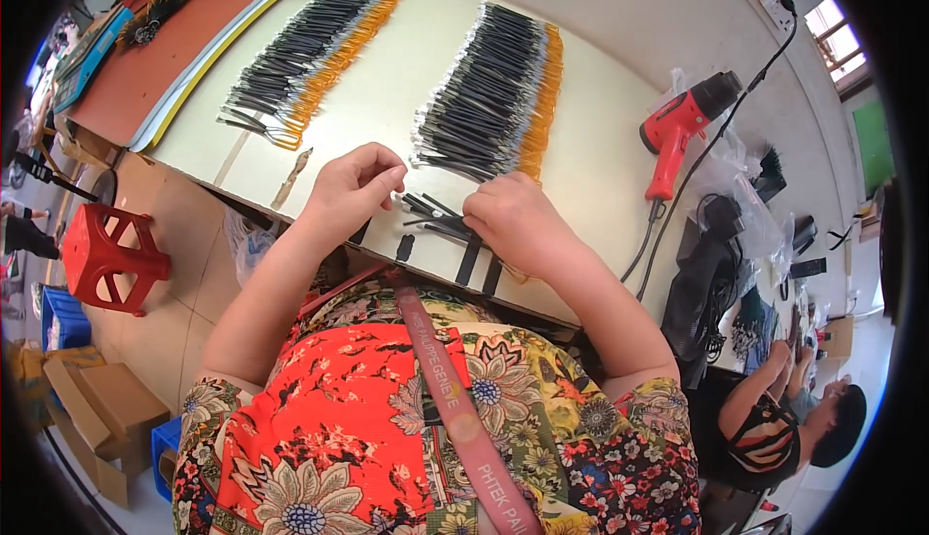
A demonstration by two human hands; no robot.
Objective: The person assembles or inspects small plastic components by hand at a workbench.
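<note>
At centre frame, the person is working a small heap of black sleeved wires (433, 214) at the near edge of the table (406, 80). The left hand (353, 187) is pinching one thin piece between fingertips; the right hand (513, 221) is curling closed over the heap. Judging by the finished rows (489, 95) above, the next piece needs aligning alongside them.

The pale table (426, 80) carries two long fanned rows of black wires with orange ends: one row (498, 95) lies just beyond the right hand (518, 221), the other row (310, 51) lies beyond the left hand (353, 187) and further to its left. A few loose black pieces (435, 216) lie between the two hands at the table's near edge. A red heat gun (682, 124) rests well to the right of the right hand, its black cable (648, 240) trailing off the edge.
</note>
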